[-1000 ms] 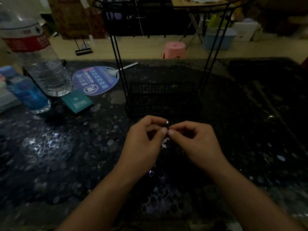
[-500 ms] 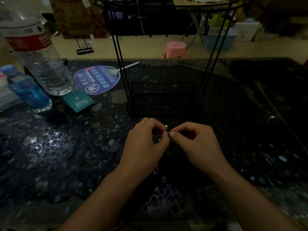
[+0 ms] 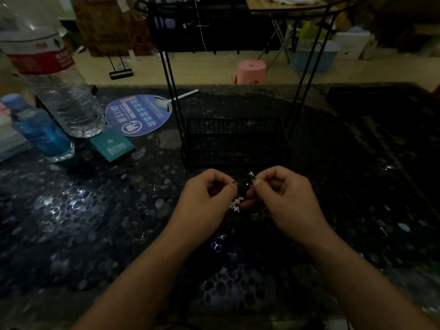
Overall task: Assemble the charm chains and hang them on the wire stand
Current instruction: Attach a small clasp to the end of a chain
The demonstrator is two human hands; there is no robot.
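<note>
Now both hands, left (image 3: 209,198) and right (image 3: 283,198), pinch ends of a charm chain (image 3: 236,203) near the wire stand (image 3: 234,136); dim light could cause a dropped clasp.

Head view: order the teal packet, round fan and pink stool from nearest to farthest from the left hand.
From the left hand:
1. Teal packet, on the table to its far left.
2. Round fan, flat on the table beyond the packet.
3. Pink stool, on the floor past the table's far edge.
</note>
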